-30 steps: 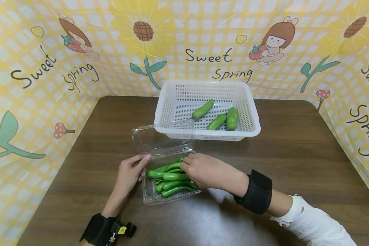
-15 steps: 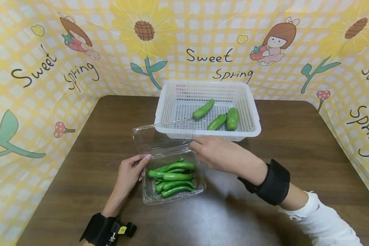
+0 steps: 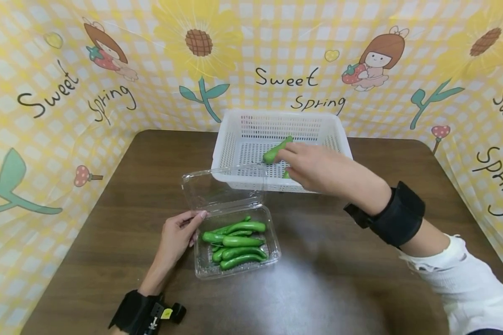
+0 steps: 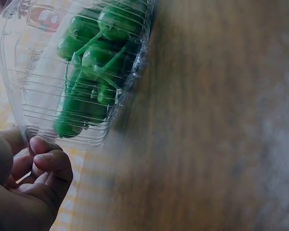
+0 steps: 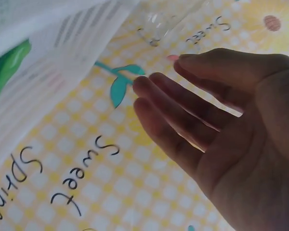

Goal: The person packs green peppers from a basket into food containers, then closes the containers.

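Note:
My left hand [image 3: 175, 237] pinches the left rim of a clear plastic clamshell box [image 3: 234, 274] near its hinge. In the left wrist view, thumb and fingers meet on the edge of the box. Inside lie several slender green peppers [image 3: 243, 241], side by side. My right hand [image 3: 323, 168] is over the front of a white slotted basket [image 3: 225, 153], holding nothing; the right wrist view shows its fingers [image 5: 171, 130] loosely bent and apart. One green pepper [image 3: 274, 153] lies beside its fingertips. Part of another pepper [image 3: 287, 175] shows beneath the hand, which covers the rest.
The box's clear lid [image 3: 222, 188] stands raised at the back and overlaps the basket's front left corner in the head view. Brown wooden table [image 3: 318, 288] lies under everything. A yellow checked cloth [image 3: 276, 42] walls in the back and sides.
My right hand has left the peppers in the box and moved up and right to over the basket, now covering part of its contents. My left hand stays at the rim.

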Demonstrator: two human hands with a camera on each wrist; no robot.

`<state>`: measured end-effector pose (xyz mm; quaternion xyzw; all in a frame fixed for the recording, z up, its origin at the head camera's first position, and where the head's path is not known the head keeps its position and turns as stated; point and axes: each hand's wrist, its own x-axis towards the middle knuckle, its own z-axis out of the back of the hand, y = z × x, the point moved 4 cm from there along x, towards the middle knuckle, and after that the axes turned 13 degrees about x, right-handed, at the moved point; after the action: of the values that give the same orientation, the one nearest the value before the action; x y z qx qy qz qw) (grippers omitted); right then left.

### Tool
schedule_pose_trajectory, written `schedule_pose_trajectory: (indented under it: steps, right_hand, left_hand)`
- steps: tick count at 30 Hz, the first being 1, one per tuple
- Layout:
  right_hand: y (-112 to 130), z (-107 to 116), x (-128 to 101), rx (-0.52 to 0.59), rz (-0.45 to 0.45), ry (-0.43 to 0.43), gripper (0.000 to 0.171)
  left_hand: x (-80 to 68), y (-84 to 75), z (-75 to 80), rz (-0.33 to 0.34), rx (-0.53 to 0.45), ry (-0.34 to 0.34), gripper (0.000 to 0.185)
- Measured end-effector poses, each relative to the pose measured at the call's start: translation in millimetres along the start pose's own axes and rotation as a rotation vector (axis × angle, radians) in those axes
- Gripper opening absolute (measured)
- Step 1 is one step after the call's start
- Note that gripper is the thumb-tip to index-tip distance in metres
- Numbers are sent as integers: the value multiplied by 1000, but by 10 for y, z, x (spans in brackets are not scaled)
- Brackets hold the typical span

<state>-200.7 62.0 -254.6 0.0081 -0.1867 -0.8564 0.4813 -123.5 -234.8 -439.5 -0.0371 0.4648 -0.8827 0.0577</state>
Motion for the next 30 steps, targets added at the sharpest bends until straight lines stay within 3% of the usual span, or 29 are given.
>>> schedule_pose_trajectory:
  steps: [5, 11, 20, 30]
  right_hand:
    - [-229, 102, 196, -16, -69, 30, 26]
    - [-608, 133, 429, -124, -102, 46, 37]
    - [-1074, 21, 651, -187, -171, 170, 53]
    - [-1391, -241, 906, -190, -195, 282, 57]
  left_hand:
    - [5, 27, -1, 12, 2, 5, 29]
    - [7, 22, -6, 6, -6, 1, 28]
    - [-14, 16, -1, 0, -3, 8, 28]
    - [-10, 8, 0, 2, -7, 3, 27]
